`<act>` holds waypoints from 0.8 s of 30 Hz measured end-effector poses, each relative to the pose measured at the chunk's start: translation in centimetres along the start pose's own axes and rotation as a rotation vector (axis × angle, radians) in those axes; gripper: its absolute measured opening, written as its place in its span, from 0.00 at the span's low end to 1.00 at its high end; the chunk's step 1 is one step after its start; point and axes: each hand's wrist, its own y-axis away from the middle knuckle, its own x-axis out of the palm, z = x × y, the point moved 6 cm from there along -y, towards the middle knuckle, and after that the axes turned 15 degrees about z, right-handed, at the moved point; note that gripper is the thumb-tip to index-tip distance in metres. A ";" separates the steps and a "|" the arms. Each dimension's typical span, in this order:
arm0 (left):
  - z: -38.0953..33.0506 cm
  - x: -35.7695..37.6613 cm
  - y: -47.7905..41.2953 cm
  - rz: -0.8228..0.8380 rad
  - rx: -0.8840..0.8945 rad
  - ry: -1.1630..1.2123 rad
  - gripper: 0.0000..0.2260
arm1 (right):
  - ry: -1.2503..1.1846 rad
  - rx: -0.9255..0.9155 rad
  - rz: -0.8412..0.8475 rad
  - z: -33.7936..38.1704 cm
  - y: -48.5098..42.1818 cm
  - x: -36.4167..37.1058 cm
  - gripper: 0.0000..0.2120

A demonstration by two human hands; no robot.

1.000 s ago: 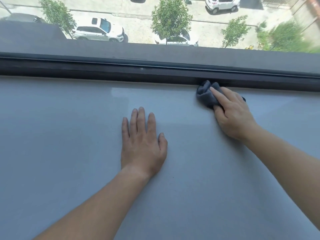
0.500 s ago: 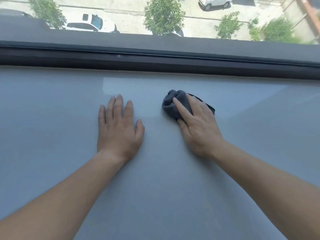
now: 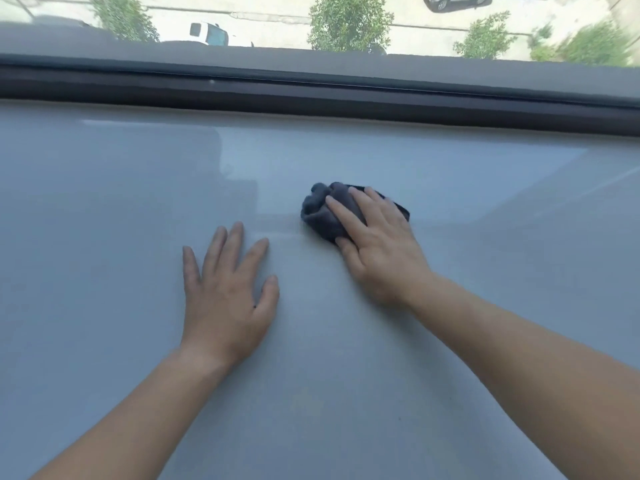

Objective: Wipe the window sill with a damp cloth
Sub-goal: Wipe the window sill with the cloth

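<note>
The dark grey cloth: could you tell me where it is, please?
In the head view, the dark grey cloth lies right of centre on the pale grey window sill, under the right hand, apart from the dark window track.

L hand point(image 3: 227, 301) on sill point(image 3: 104, 220) | cloth point(image 3: 320, 216) under R hand point(image 3: 379, 252), right of L hand | frame point(image 3: 311, 95) behind sill
</note>
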 end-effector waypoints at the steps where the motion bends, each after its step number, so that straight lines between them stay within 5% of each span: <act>1: 0.0 0.5 0.3 0.006 0.000 -0.030 0.27 | -0.019 0.071 -0.021 -1.2 -0.9 -0.9 0.26; 5: 0.4 1.3 0.3 -0.030 -0.021 -0.087 0.28 | -0.088 0.201 -0.118 -0.4 -0.6 -0.2 0.26; 10: 0.7 1.8 0.5 -0.025 -0.037 -0.106 0.28 | 0.038 -0.157 0.003 2.6 5.0 3.3 0.26; 16: 0.0 1.8 0.1 -0.039 -0.030 -0.106 0.28 | -0.107 0.206 -0.094 -2.7 2.9 0.1 0.27; 22: -0.2 1.8 0.1 -0.046 -0.016 -0.090 0.27 | 0.028 -0.123 0.020 3.4 11.6 5.6 0.25; 24: -0.3 1.7 0.0 -0.053 -0.010 -0.080 0.28 | 0.034 -0.078 0.008 1.9 10.7 4.7 0.26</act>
